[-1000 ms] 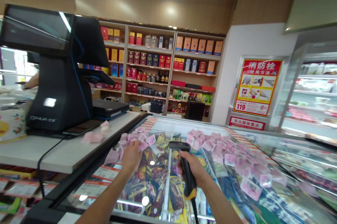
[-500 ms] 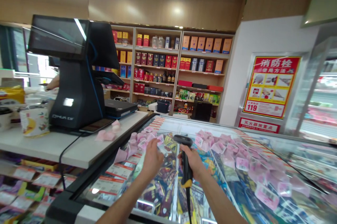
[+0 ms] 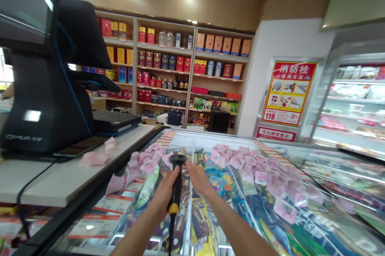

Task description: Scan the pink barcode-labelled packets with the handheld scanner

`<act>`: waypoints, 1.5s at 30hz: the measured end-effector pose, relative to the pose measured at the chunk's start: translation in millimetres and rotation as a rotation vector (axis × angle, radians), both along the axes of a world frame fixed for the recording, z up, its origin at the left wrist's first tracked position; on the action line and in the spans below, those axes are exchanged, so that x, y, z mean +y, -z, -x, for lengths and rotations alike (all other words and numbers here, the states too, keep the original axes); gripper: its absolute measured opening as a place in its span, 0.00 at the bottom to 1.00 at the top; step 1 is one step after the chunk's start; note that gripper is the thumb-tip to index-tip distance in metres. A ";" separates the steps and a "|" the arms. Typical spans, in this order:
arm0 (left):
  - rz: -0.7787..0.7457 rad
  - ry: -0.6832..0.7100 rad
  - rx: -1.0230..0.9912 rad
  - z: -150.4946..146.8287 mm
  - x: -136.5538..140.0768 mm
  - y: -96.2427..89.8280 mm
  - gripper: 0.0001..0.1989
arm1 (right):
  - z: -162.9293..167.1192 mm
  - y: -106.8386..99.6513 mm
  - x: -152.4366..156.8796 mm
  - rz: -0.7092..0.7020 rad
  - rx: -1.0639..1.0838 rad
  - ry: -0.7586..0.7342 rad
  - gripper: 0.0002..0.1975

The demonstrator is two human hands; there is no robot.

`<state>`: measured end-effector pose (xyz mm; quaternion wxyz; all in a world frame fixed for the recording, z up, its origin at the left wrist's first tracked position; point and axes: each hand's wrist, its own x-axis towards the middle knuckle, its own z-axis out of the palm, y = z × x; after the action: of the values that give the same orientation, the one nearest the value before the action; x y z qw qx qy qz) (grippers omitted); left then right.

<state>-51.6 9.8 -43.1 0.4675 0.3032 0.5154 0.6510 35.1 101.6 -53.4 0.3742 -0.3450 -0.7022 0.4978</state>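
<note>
A black handheld barcode scanner (image 3: 177,185) with a yellow ring at its foot stands upright above the glass-topped freezer (image 3: 204,137). Its cable runs down toward me. My left hand (image 3: 166,185) is closed round the handle from the left side. Just right of the scanner head, my right hand (image 3: 197,177) has its fingers stretched out and holds nothing. Whether its fingertips still touch the scanner I cannot tell. Under the glass lie packaged ice creams (image 3: 200,224). Crumpled pink label strips (image 3: 147,159) lie on the glass to the left, and more pink labels (image 3: 267,171) spread across the right.
To the left, a black cash register (image 3: 45,99) stands on a white counter (image 3: 54,183) with a cable over its edge. Shelves of boxed goods (image 3: 165,61) line the back wall. A red-and-yellow poster (image 3: 288,93) and a lit display fridge (image 3: 355,107) are at right.
The scanner has passed from my right hand to my left. My right hand has let go and opened. The view has turned right, so the register sits further left.
</note>
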 end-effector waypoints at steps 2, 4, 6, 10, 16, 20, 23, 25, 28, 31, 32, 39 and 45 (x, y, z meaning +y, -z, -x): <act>0.052 0.030 -0.051 13.1 -8.2 -2.5 0.16 | -17.1 -1.5 28.9 -0.268 -0.170 0.278 0.18; 0.100 0.072 -0.100 26.4 -17.1 -2.9 0.14 | -37.5 -3.9 60.4 -0.444 -0.352 0.518 0.19; 0.134 0.131 -0.182 38.3 -25.0 -2.1 0.13 | -55.4 -5.1 87.5 -0.496 -0.556 0.661 0.19; 0.152 0.153 -0.208 53.4 -34.3 -1.3 0.13 | -68.4 -2.5 114.2 -0.563 -0.900 0.705 0.13; 0.155 0.130 -0.090 53.6 -41.2 -3.4 0.12 | -60.4 0.2 103.1 -0.673 -0.920 0.554 0.08; 0.136 0.163 -0.066 42.4 -44.4 -6.5 0.13 | -61.9 5.9 90.0 -0.713 -0.765 0.461 0.05; 0.142 0.127 -0.032 30.3 -44.8 -9.3 0.14 | -62.7 14.7 84.9 -0.504 -0.428 0.520 0.03; 0.141 0.143 -0.011 22.5 -44.7 -10.5 0.15 | -63.1 20.7 82.2 -0.191 -0.121 0.538 0.06; 0.139 0.187 0.002 13.1 -44.3 -11.8 0.15 | -65.6 26.6 77.3 0.194 0.234 0.396 0.09; 0.125 0.169 -0.011 6.4 -43.7 -13.7 0.16 | -70.1 30.1 73.5 0.268 0.355 0.312 0.12; 0.126 0.167 -0.021 4.9 -43.8 -14.4 0.17 | -71.5 31.4 73.1 0.256 0.365 0.315 0.12; 0.146 0.195 -0.059 4.1 -53.1 -22.2 0.15 | -75.0 39.6 77.1 0.151 0.353 0.330 0.13; 0.186 0.253 -0.093 4.5 -59.4 -31.6 0.17 | -73.0 39.3 76.1 0.125 0.343 0.365 0.13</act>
<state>-56.1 -49.6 -11.5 0.5952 0.2906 0.5090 0.5497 108.1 177.7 -92.8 0.5495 -0.3988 -0.5224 0.5159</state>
